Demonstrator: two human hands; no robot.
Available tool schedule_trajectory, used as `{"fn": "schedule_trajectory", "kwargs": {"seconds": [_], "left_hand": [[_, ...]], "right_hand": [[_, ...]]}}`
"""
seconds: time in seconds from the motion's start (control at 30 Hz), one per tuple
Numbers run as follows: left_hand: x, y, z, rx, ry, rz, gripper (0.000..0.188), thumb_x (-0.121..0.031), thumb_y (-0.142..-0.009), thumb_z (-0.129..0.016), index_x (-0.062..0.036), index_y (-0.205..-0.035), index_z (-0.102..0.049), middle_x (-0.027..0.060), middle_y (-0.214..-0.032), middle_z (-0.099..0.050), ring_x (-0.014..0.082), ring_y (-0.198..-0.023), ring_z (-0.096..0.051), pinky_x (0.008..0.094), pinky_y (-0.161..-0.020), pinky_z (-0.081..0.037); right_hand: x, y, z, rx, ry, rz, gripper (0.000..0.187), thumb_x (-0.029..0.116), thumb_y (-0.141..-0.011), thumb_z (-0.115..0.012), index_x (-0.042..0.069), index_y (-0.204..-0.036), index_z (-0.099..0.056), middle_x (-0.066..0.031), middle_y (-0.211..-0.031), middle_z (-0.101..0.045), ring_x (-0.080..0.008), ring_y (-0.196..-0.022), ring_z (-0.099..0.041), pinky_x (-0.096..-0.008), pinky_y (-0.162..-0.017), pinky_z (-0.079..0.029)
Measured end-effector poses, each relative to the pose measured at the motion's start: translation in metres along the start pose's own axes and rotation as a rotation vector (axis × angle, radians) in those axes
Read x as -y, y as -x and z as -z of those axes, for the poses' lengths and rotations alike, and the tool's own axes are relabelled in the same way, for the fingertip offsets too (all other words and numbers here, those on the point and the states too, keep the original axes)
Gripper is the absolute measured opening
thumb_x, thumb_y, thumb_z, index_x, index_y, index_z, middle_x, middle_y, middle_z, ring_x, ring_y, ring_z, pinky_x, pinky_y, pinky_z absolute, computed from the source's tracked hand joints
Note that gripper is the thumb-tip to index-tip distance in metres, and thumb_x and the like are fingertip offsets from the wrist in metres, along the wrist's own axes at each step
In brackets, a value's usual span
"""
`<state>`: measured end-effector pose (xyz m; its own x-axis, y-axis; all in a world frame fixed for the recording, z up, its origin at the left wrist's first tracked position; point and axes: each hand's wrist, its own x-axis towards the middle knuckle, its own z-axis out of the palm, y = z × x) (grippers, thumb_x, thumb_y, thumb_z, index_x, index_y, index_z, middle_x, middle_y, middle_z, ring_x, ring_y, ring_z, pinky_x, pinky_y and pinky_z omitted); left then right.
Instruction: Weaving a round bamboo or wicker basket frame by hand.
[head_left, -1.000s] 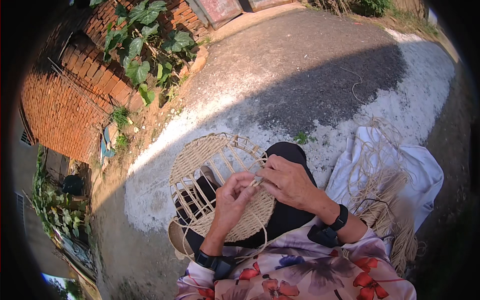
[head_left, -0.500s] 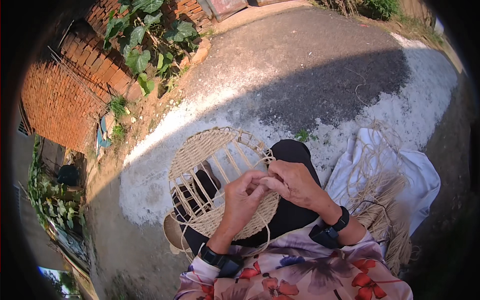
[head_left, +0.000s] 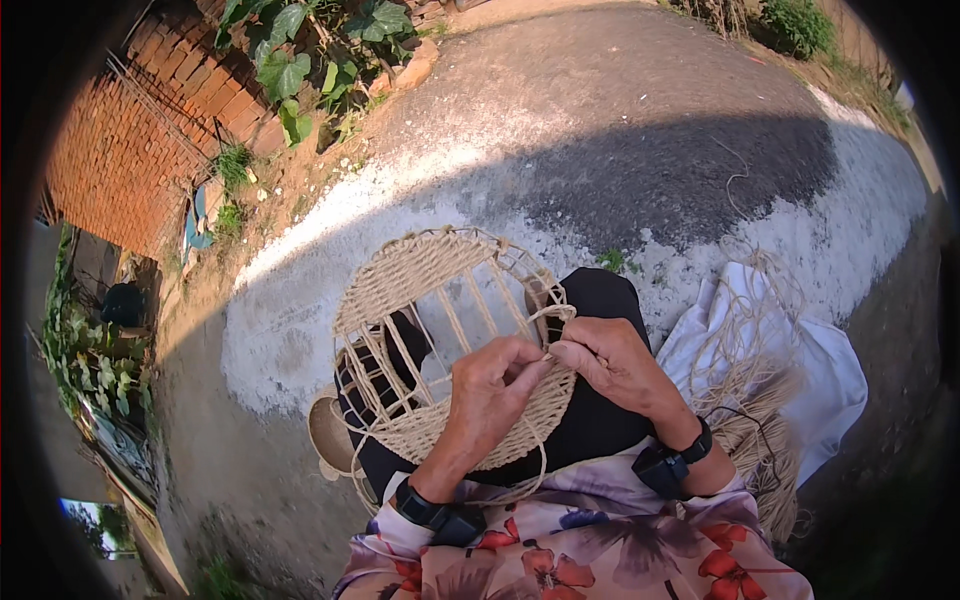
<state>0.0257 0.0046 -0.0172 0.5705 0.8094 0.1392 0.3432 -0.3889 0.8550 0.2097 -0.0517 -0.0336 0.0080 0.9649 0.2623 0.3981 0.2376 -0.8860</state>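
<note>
A round woven mat of pale straw cord (head_left: 420,275) rests on my lap, with bare spokes showing across its middle. My left hand (head_left: 490,390) lies over its lower right part, fingers pinched on a strand of the cord (head_left: 540,455) that loops down below the mat. My right hand (head_left: 615,365) meets it at the mat's right rim, fingertips closed on the same strand near a small loop (head_left: 555,315).
A white cloth (head_left: 790,350) with a bundle of loose straw fibres (head_left: 755,420) lies on the ground to my right. Concrete ground stretches ahead. A brick wall (head_left: 110,160) and leafy plants (head_left: 300,50) stand at the far left.
My hands have come together at the mat's right rim; a second ago the left hand lay lower on the mat, apart from the right. The view shifted slightly.
</note>
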Motion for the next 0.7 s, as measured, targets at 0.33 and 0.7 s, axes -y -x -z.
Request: {"fn": "schedule_trajectory", "kwargs": {"seconds": [0.33,0.7], "left_hand": [[-0.004,-0.004,0.003,0.06,0.049,0.048,0.008,-0.002,-0.083,-0.074,0.0002,-0.085,-0.066,0.0023,-0.072,-0.066,0.0058,-0.062,-0.06,0.0219,-0.056,-0.048],[-0.001,-0.001,-0.002,0.011,0.109,0.137,0.003,0.0,-0.087,-0.065,0.0021,-0.085,-0.066,0.0036,-0.076,-0.067,0.008,-0.066,-0.065,0.0217,-0.058,-0.052]], "right_hand": [[0.006,0.001,0.003,0.082,-0.228,-0.211,0.014,0.01,-0.088,-0.067,0.0,-0.086,-0.058,-0.0081,-0.067,-0.057,-0.014,-0.059,-0.053,-0.0301,-0.055,-0.043],[0.016,0.001,-0.004,0.07,-0.032,-0.209,0.009,0.004,-0.083,-0.062,0.002,-0.091,-0.058,-0.01,-0.074,-0.066,-0.0174,-0.063,-0.065,-0.0297,-0.059,-0.05]]}}
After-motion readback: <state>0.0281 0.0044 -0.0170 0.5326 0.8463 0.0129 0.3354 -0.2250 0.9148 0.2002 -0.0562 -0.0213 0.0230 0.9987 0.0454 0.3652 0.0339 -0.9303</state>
